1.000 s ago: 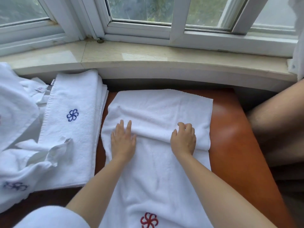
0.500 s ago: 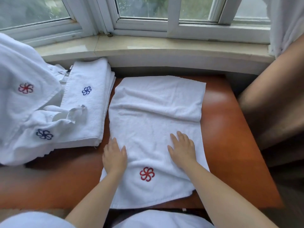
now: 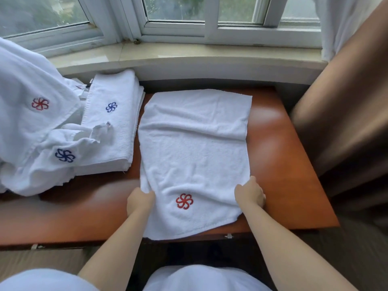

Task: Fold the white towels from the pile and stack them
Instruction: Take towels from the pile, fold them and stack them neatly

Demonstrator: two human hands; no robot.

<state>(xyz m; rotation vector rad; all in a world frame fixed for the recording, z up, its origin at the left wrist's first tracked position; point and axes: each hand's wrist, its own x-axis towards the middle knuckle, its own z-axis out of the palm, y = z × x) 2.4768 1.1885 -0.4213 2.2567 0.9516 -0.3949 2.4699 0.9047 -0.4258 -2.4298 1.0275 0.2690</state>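
Observation:
A white towel (image 3: 193,148) with a red flower emblem lies lengthwise on the brown table (image 3: 279,164), its far end folded over. My left hand (image 3: 139,201) grips the towel's left edge near the front. My right hand (image 3: 251,194) grips its right edge at the same height. To the left sits a stack of folded white towels (image 3: 115,127) with a blue emblem on top. Further left, a loose pile of unfolded white towels (image 3: 31,114) spills onto that stack.
A stone window sill (image 3: 189,53) and window frames run along the far side. A brown curtain (image 3: 344,114) hangs at the right, close to the table's edge. The table's front edge (image 3: 273,232) is near my body.
Both hands slid from the towel's middle toward me and outward. They lay flat on the cloth before; now each grips a side edge near the emblem.

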